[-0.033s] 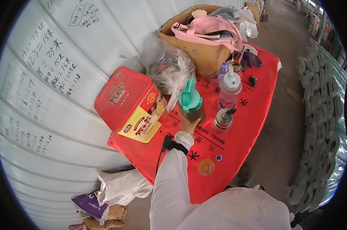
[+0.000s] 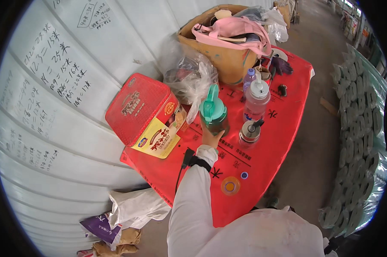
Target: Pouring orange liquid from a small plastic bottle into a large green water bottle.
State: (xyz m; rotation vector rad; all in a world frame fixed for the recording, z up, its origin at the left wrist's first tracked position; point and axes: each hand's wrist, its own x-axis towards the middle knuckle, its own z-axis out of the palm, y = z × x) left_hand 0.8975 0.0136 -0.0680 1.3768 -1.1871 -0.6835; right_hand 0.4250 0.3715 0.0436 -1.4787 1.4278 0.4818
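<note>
My left hand (image 2: 211, 139) is wrapped round the lower part of a drink bottle (image 2: 213, 111) with a turquoise flip-top lid, over the red-covered table (image 2: 193, 177). The hand is closed, its thumb showing on the right side; the other fingers are mostly hidden. A black strap (image 2: 199, 163) with a dark cable circles my left wrist. Just right of the bottle stands a clear bottle with a metallic lid (image 2: 249, 132), and behind that a larger clear bottle with a white lid (image 2: 258, 100). My right hand is out of view.
A red gift box (image 2: 138, 109) with a yellow panel stands left, beside a clear plastic bag (image 2: 191, 75). Behind are a cardboard box (image 2: 219, 60) with a pink bag (image 2: 232, 32) on top. A round orange-centred container (image 2: 230, 186) lies near the front; stacked wrapped rolls (image 2: 356, 128) stand right.
My left hand and the turquoise-lidded bottle have shifted very slightly to the right. The hand stays closed round the bottle.
</note>
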